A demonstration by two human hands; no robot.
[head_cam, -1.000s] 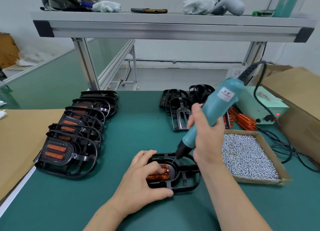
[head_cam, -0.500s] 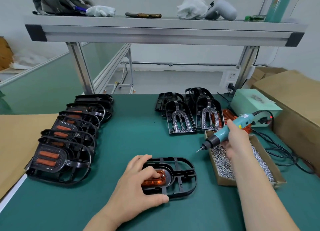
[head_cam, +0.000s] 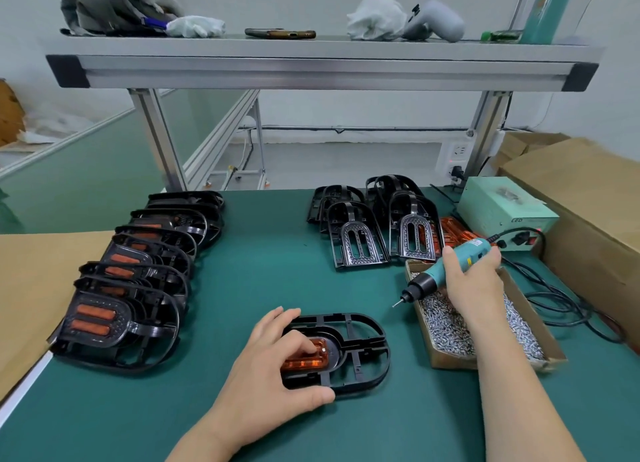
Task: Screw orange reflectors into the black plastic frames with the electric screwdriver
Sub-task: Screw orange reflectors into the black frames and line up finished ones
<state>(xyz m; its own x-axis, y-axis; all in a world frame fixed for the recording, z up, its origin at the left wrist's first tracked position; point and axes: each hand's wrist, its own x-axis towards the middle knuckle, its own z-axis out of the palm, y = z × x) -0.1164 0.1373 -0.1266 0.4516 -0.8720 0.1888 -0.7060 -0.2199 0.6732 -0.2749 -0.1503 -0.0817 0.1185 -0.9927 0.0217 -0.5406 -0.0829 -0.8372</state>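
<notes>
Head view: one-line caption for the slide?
Left hand grips a black frame holding an orange reflector; right hand holds the electric screwdriver at the screw box.

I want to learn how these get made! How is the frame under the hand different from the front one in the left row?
The held frame lies flat and alone under the left hand; the front row frame sits tilted, overlapping frames behind it. The held frame shows one orange reflector under the fingers; the front row frame shows two orange bars, untouched. Both are black, rounded frames.
</notes>
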